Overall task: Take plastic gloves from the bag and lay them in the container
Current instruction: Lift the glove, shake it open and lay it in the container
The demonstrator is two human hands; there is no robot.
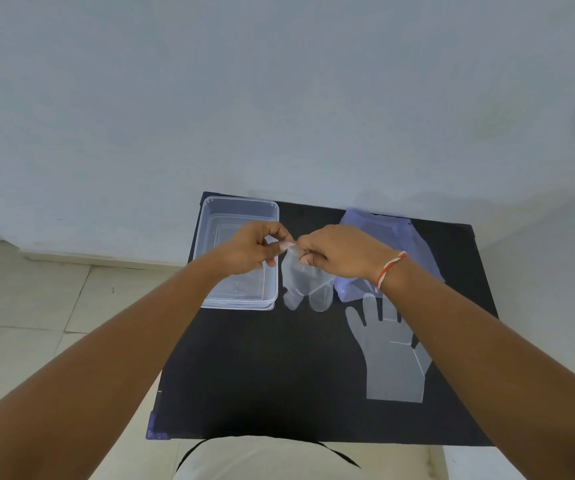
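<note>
Above the black mat (244,375), both hands, left (251,249) and right (334,254), pinching one clear glove (306,282), no legible writing.

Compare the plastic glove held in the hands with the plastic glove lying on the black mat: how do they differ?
The thin clear plastic glove held up hangs from both hands, left hand and right hand, fingers down; the flat clear plastic glove on the black mat lies spread, fingers pointing away. The held one is crumpled, the lying one smooth with fold creases. Both are see-through.
</note>
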